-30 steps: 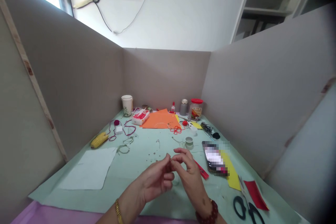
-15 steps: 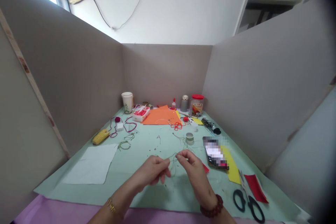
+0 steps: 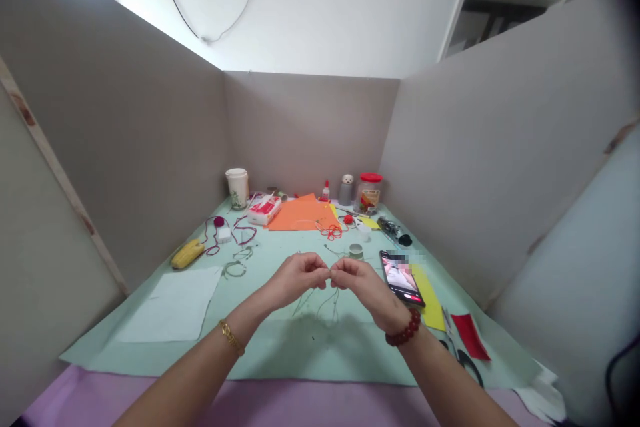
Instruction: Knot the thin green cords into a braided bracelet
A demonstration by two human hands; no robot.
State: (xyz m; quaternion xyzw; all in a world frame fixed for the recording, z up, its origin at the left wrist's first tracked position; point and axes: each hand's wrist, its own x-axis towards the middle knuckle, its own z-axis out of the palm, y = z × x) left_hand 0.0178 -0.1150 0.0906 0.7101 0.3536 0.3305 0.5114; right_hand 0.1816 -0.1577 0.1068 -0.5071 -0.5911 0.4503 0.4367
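My left hand and my right hand meet fingertip to fingertip above the pale green mat. Both pinch a thin green thread, whose loose strands hang down between them. A gold bracelet circles my left wrist and a red bead bracelet my right. A phone with a lit screen lies just right of my right hand.
Scissors, a red paper piece and yellow paper lie at the right. A white sheet and a yellow corn-shaped thing lie left. Orange paper, a cup, a red-lidded jar, glue and cords sit at the back. Grey partitions wall the desk.
Both hands have stretched forward and risen, arms now extended, fingertips still together on the thread. The view has tilted down a little.
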